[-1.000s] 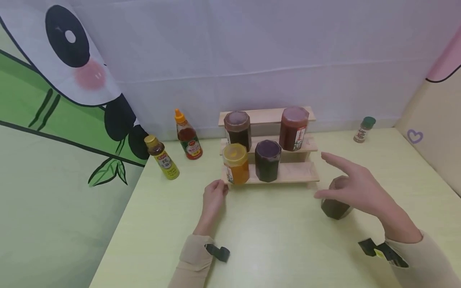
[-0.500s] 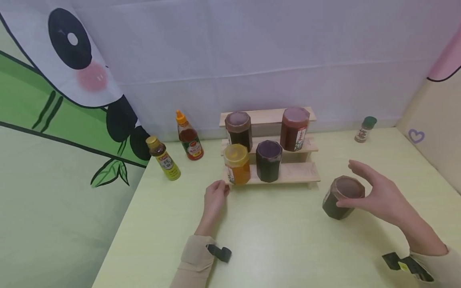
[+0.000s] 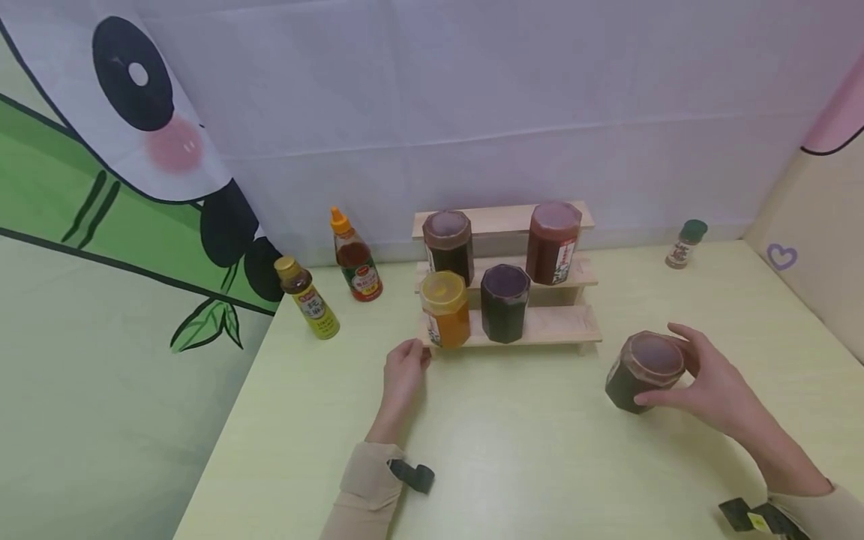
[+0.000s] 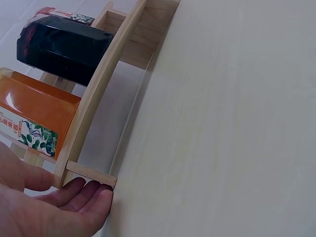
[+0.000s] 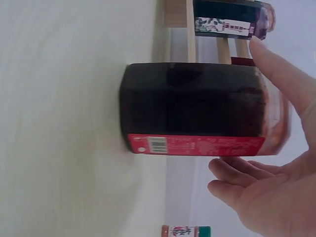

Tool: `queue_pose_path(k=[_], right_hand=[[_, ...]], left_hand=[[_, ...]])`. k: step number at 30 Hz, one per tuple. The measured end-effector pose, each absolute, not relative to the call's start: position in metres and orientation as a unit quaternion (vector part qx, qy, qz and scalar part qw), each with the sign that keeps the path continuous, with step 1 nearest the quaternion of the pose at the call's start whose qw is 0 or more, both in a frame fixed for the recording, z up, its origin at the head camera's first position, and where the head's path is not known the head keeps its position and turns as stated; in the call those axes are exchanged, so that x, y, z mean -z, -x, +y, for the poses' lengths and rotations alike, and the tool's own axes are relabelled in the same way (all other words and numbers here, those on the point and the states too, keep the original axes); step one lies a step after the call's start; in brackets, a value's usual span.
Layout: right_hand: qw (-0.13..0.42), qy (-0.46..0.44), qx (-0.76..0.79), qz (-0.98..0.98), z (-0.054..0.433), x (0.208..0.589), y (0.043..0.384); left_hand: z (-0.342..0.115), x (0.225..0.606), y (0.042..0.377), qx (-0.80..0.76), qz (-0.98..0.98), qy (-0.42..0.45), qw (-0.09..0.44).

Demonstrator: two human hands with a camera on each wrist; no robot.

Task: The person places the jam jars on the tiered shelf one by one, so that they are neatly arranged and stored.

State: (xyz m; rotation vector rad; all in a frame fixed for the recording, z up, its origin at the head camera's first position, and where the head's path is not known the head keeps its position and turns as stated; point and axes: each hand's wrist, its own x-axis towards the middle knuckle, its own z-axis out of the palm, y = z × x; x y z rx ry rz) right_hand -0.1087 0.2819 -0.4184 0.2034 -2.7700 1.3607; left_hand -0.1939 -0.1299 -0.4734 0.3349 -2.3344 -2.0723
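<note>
My left hand (image 3: 403, 371) pinches the front left corner of a stepped wooden rack (image 3: 563, 326); in the left wrist view its thumb lies on the step (image 4: 96, 94) and its fingers curl by the short leg. On the rack's lower step stand an orange-yellow jar (image 3: 447, 319) and a dark purple jar (image 3: 505, 311). Behind them are a dark jar (image 3: 451, 255) and a red-brown jar (image 3: 550, 251). My right hand (image 3: 718, 386) is spread around a dark faceted jar (image 3: 629, 382) on the table. In the right wrist view a gap shows between thumb (image 5: 269, 61) and jar.
A gold-capped bottle (image 3: 313, 307) and an orange-capped sauce bottle (image 3: 361, 274) stand left of the rack. A small green-capped shaker (image 3: 683, 246) is at the back right. A pale cloth (image 3: 405, 112) hangs behind the table (image 3: 513, 435).
My right hand has moved from above the dark jar to its right side, and its fingers have come closer around it. The left hand stays at the rack's corner.
</note>
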Motion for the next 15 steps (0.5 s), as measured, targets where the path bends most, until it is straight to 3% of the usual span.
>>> queue_pose_path(k=[8,15], right_hand=[[0.031,-0.118,-0.481,-0.868,0.286,0.442,0.111],[0.038,-0.105,-0.481,-0.869,0.286,0.452,0.114]], left_hand=[[-0.129,0.472,0.194,0.658,-0.745,-0.109,0.001],[-0.128,0.472,0.195,0.657,-0.744,-0.121,0.001]])
